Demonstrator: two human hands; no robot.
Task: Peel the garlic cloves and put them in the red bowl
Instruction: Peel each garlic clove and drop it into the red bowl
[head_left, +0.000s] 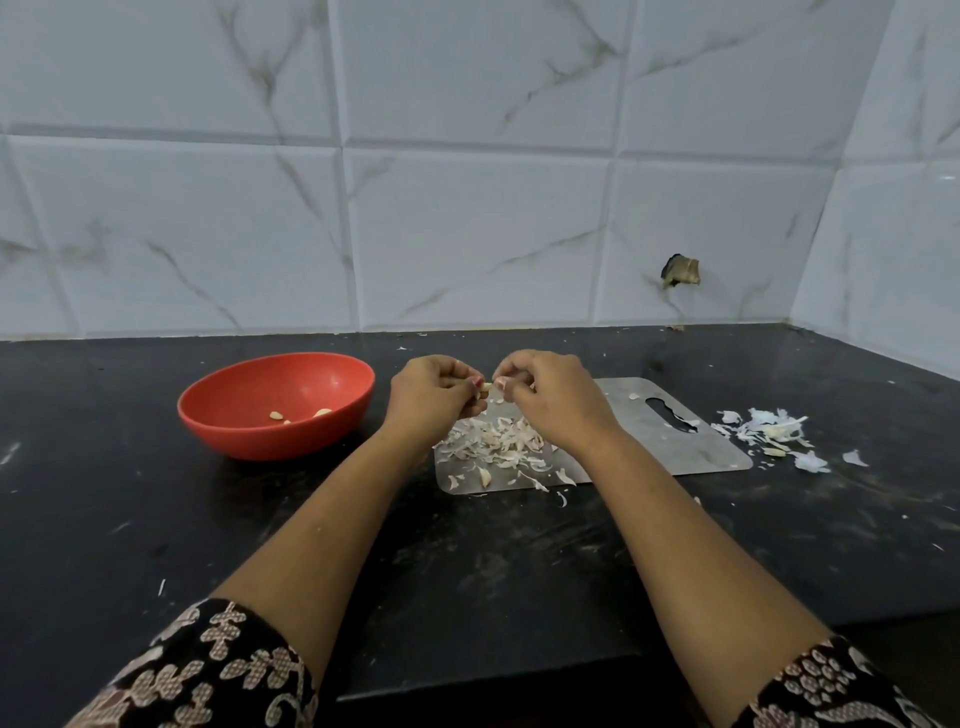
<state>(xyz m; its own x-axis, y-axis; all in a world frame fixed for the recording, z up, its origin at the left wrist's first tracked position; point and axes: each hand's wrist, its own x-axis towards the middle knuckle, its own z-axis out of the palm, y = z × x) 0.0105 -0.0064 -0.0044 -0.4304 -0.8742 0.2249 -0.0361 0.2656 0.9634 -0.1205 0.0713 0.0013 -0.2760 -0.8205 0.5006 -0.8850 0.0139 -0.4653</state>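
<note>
Black counter (519, 561); garlic clove (487, 386) between left hand (431, 389) and right hand (550, 400), one end in each fingertip pinch

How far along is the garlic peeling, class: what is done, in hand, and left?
Done: a few peeled cloves lie in the red bowl, and a heap of skins litters the steel board. In hand: left hand and right hand pinch one clove between them. Left: that clove, plus what look like cloves among the loose skins at the right.
</note>
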